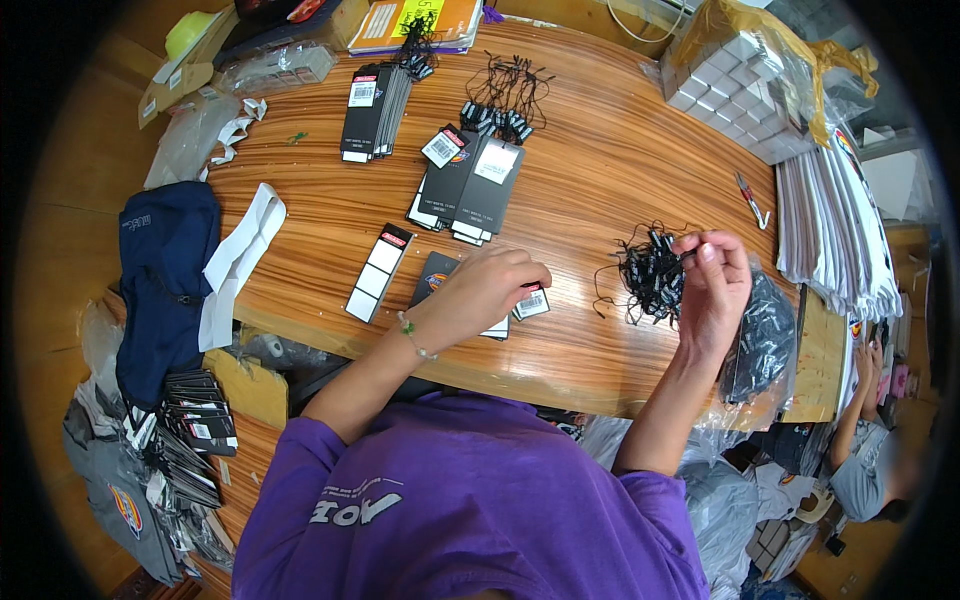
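Note:
Near the front edge of the table, my left hand [492, 288] is closed on a few black hang tags [436, 274], covering much of them. A small tag with a white label [533, 302] sticks out under its fingertips. To the right, my right hand [716, 275] is raised at a tangled heap of black tag strings [648, 272], thumb and fingers pinched on a black string. Left of my left hand lies a black strip with white labels [379, 272]. Beyond it are strung black tags [487, 185] and another tag stack [374, 110].
A clear bag of black goods [760, 340] lies beside my right forearm. Red-handled snips [750, 197], a stack of white folded items [835, 220] and wrapped white boxes [735, 85] stand farther right. Dark blue cloth [165, 270] hangs at the left. Another person [870, 460] sits at far right.

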The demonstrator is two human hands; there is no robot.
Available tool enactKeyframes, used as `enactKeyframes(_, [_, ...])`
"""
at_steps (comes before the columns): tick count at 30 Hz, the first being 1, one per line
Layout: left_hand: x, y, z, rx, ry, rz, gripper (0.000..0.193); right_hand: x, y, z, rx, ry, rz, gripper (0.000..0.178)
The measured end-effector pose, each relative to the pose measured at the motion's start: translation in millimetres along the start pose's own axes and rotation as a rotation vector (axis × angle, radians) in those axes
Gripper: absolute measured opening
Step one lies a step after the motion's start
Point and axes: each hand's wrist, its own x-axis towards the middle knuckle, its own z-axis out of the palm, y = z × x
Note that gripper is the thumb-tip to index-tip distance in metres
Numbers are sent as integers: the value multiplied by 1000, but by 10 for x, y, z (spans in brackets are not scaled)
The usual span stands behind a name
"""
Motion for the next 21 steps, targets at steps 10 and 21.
enactKeyframes(10, [-103,57,-89,-326,126,-105,18,224,-511,75,-14,-132,-182,14])
enactKeyframes(21, [-202,113,-162,-398,97,-177,18,524,-1118,84,-57,-262,-312,18])
